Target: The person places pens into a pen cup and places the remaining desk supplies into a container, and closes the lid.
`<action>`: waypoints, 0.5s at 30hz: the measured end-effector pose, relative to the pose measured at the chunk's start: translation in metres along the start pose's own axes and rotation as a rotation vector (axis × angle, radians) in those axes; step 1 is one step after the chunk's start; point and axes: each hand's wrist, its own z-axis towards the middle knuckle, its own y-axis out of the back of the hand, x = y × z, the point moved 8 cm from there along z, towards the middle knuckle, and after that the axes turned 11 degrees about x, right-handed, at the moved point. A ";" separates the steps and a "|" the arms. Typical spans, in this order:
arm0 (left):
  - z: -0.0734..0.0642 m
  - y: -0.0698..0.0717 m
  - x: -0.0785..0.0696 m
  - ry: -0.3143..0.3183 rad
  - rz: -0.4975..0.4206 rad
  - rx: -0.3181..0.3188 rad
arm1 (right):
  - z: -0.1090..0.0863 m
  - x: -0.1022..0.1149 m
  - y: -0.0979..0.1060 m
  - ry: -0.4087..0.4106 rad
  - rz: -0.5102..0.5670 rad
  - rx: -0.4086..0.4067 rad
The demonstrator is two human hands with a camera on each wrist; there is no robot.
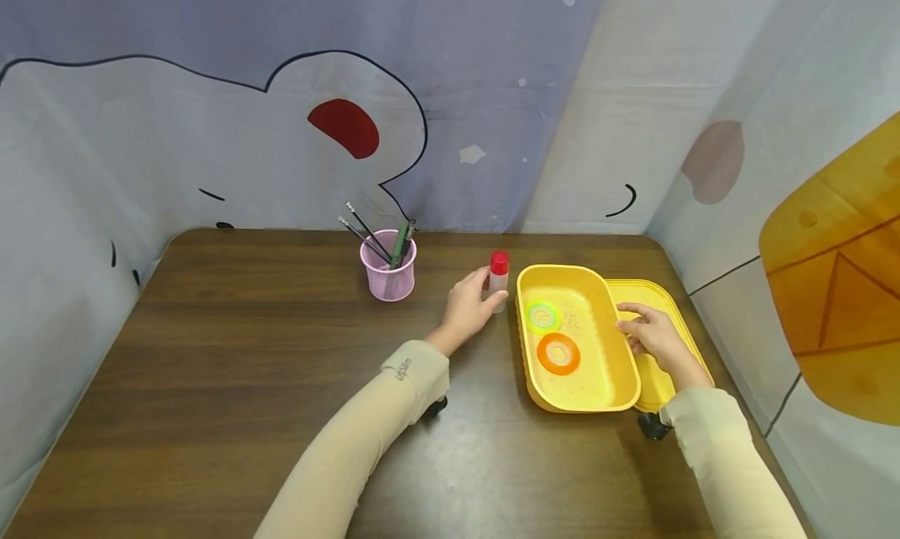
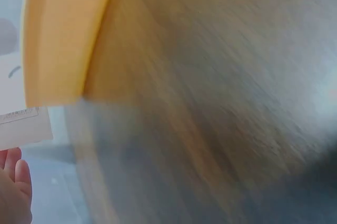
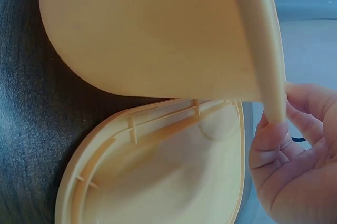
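Note:
My left hand (image 1: pixel 469 301) holds a small translucent bottle (image 1: pixel 498 283) with a red cap, upright beside the box, thumb across its front. In the left wrist view, a printed label (image 2: pixel 21 126) shows above the fingertips. With thumb and fingers, my right hand (image 1: pixel 654 337) pinches the right rim of a yellow plastic box (image 1: pixel 598 383); the right wrist view shows this grip at the rim (image 3: pixel 271 76). Inside the box lie a lime-green ring (image 1: pixel 544 317) and an orange ring (image 1: pixel 558 354). A yellow lid (image 1: pixel 652 387) lies beneath and right of the box.
A pink cup (image 1: pixel 389 281) with pencils and a green pen-like item stands toward the back, left of the bottle. The brown wooden table (image 1: pixel 211 383) ends at a patterned cloth (image 1: pixel 492 94) behind and at the right.

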 end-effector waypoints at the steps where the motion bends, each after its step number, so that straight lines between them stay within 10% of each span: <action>1: 0.000 0.000 -0.004 -0.005 -0.011 -0.001 | 0.000 0.000 0.000 0.000 0.002 -0.001; 15: -0.005 -0.013 -0.065 -0.167 -0.090 0.071 | 0.001 -0.002 0.001 0.000 0.003 -0.002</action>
